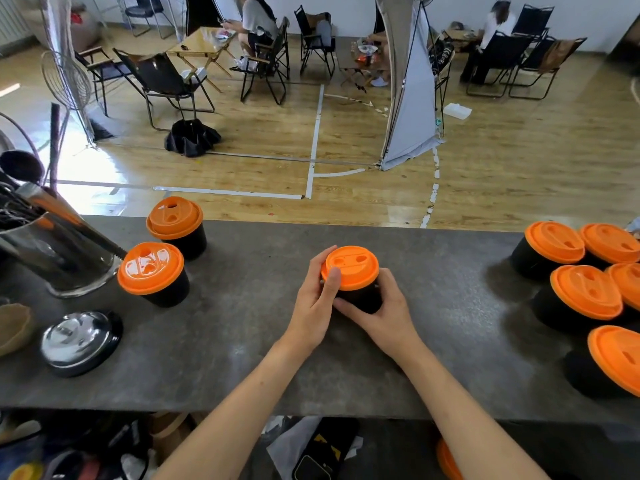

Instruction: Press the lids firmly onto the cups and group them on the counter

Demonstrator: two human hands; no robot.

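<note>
A black cup with an orange lid (pixel 350 266) stands at the middle of the grey counter (pixel 242 323). My left hand (pixel 313 306) curls round its left side, thumb lying on the lid's rim. My right hand (pixel 382 311) grips the cup's body from the right and front. Two more lidded cups stand at the left: one nearer (pixel 152 271) and one at the far edge (pixel 176 225). Several lidded cups (pixel 585 289) are grouped at the right end.
A steel holder with utensils (pixel 59 251) stands at the far left, a shiny metal lid (pixel 81 341) in front of it, and a brown bowl (pixel 14 327) at the left edge. Beyond the counter lie a wooden floor, chairs and seated people.
</note>
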